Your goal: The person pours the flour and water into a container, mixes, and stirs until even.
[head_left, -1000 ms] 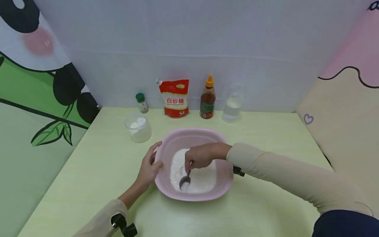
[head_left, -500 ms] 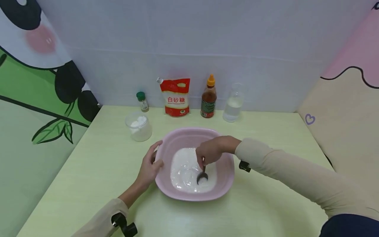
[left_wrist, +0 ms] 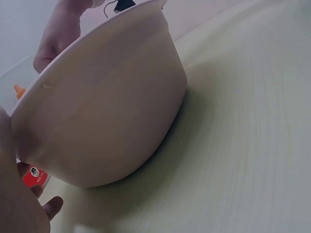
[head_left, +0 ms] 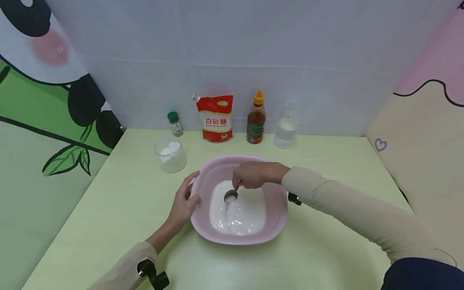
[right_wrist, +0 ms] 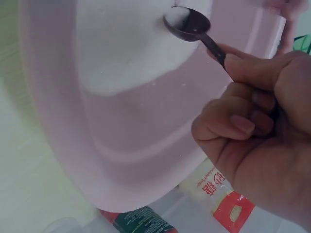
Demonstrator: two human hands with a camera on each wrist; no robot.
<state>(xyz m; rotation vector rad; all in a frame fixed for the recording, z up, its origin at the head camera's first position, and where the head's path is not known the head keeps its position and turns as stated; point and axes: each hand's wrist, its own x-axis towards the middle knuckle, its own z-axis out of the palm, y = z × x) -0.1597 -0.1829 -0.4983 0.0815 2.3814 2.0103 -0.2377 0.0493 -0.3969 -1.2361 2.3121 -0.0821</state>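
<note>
A pink plastic basin (head_left: 275, 219) stands on the table with a white milky liquid (head_left: 237, 219) in it. My left hand (head_left: 184, 205) holds the basin's left rim, thumb over the edge and fingers along the outside. Above the liquid, my right hand (head_left: 251, 175) grips a dark metal spoon (head_left: 230, 196) by its handle. In the right wrist view the spoon's bowl (right_wrist: 193, 23) carries some white liquid, and the fingers curl round the handle. A thin trickle falls from the spoon in the head view. The left wrist view shows the basin's outer wall (left_wrist: 112, 102).
Behind the basin stand a clear tub (head_left: 173, 161) with white contents, a green-capped small jar (head_left: 175, 124), a red and white sugar pouch (head_left: 216, 121), an orange-capped sauce bottle (head_left: 255, 121) and a glass bottle (head_left: 285, 129) of clear liquid. A wall hanging (head_left: 326, 80) backs the table.
My right hand has swept the spoon through the liquid to the right, then back left and away from me, lifting it above the surface. The left hand has stayed on the rim.
</note>
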